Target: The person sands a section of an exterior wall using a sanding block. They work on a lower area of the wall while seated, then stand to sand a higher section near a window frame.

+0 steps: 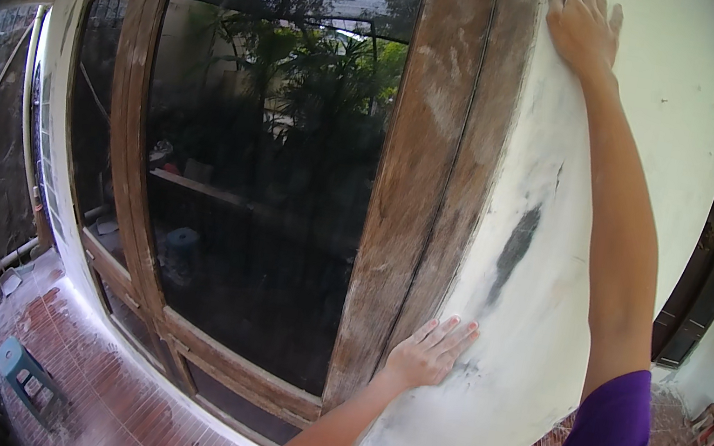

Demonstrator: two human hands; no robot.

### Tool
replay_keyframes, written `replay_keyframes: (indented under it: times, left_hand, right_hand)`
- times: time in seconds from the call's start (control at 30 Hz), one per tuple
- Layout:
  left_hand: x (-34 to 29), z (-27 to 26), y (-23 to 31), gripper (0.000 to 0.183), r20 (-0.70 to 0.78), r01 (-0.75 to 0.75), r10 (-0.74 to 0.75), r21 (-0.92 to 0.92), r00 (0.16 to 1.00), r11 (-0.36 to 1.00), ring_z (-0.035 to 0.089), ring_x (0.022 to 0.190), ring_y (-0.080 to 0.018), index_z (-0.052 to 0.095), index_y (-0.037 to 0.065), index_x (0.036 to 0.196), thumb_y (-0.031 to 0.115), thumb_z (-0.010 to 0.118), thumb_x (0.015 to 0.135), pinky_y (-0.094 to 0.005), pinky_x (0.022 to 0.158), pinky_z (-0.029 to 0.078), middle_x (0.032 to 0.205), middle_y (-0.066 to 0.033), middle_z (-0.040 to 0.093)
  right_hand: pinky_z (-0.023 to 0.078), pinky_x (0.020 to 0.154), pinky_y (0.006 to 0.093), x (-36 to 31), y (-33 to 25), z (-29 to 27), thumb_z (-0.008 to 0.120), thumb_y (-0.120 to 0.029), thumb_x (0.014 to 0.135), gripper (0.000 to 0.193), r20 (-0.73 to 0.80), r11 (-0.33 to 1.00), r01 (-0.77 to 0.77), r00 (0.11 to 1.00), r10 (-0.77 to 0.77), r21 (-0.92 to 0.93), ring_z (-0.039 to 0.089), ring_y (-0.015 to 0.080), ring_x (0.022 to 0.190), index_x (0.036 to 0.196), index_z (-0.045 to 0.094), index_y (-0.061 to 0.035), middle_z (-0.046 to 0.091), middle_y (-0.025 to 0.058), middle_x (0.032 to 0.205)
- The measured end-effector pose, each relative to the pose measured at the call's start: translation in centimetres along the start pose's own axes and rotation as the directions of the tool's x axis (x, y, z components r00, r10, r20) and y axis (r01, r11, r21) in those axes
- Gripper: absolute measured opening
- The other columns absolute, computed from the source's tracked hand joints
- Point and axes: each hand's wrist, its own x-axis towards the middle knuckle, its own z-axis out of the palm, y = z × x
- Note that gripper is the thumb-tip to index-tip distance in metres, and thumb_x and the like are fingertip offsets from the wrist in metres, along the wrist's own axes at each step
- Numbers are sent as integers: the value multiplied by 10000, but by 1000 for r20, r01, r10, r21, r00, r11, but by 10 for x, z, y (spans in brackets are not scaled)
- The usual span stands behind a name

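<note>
My left hand [427, 356] lies against the white wall [657, 179] low down, beside the wooden frame, with its fingers stretched out and whitish dust on the fingertips. High up, my right hand [586, 25] rests on the same wall near the frame's edge, fingers extended and partly spread. I see nothing held in either hand, though the surface under the palms is hidden. Between the two hands the wall bears a dark grey patch [516, 250] and smaller smudges. The brown wooden frame [427, 169] looks worn and dusty, and it surrounds a dark glass pane [260, 179].
A blue plastic stool [24, 375] stands on the dusty red tiled floor [152, 430] at lower left. Pipes and assorted items lie along the far left. A dark wooden door or shutter [702, 281] shows at the right. Plants are reflected in the glass.
</note>
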Motion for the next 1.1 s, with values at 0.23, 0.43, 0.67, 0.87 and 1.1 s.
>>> replay_keyframes:
  times: [0.23,0.43,0.67,0.87,1.1]
  left_hand:
    - [-30,4,4,509,43,8,-5,-56,999,998,316,1438,-231,500,203,1441,261,503,935,-442,1181,209,1551,17,381]
    - [-32,-9,14,563,210,109,-75,-154,975,982,274,1456,-278,377,177,1507,287,496,967,-463,1179,223,1594,-14,288]
    - [-30,-12,22,580,282,136,-96,-124,955,983,242,1464,-330,360,166,1512,377,479,985,-507,1173,210,1597,-48,277]
    - [-24,-30,19,597,310,107,-65,-119,949,987,252,1457,-341,347,136,1515,352,488,976,-497,1171,231,1594,-76,278]
    - [-12,-69,10,643,346,138,-67,-186,936,973,250,1457,-353,307,9,1503,293,497,959,-446,1183,232,1589,-126,270]
  right_hand:
    - [171,1192,515,-118,-14,-8,347,-402,1032,548,-167,997,71,984,-68,11,227,221,1479,1547,259,-238,238,-6,1611]
    - [185,1182,526,-218,-17,-37,403,-326,1025,533,-17,996,77,997,-76,44,266,205,1466,1537,298,-222,281,-11,1597]
    - [146,1200,534,-116,-1,-8,278,-396,1049,520,-112,994,90,989,-97,-58,196,207,1490,1555,223,-291,206,-41,1621]
    - [134,1196,532,-14,22,5,284,-357,1036,541,1,999,36,999,-36,-11,180,260,1493,1547,241,-185,202,49,1621]
    - [133,1203,511,-150,-3,-19,304,-350,1045,540,-102,997,71,992,-73,-18,198,201,1492,1561,218,-216,183,-20,1629]
